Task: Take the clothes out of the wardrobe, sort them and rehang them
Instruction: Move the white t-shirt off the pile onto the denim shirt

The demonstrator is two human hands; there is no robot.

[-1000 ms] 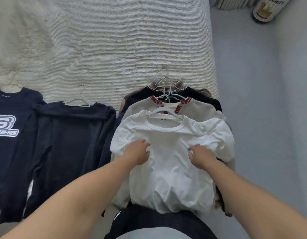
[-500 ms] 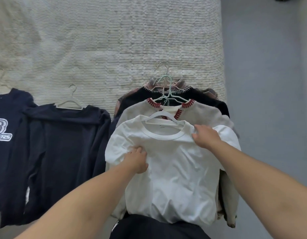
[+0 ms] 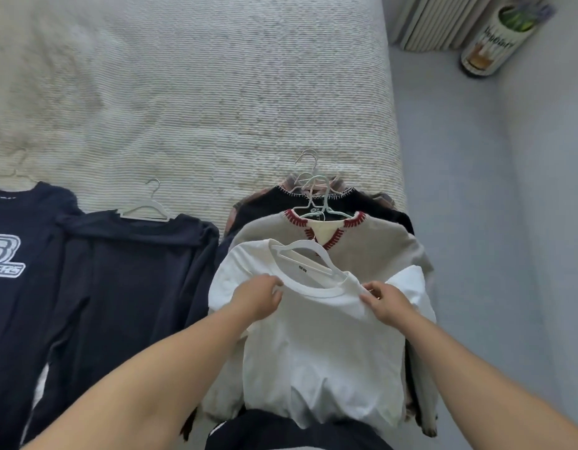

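White T-shirt (image 3: 320, 345) on a white hanger (image 3: 305, 251), beige sweater (image 3: 372, 245) with red stitched collar, black knit (image 3: 271, 203) edged in white stitching, two navy tops (image 3: 119, 271), possibly plaid fabric (image 3: 291, 180) beneath, cream ribbed bedspread (image 3: 200, 92), grey floor (image 3: 469, 190).

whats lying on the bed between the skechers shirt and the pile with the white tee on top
In the head view, one plain dark long-sleeved top on a white hanger lies between the Skechers shirt and the pile topped by the white tee.
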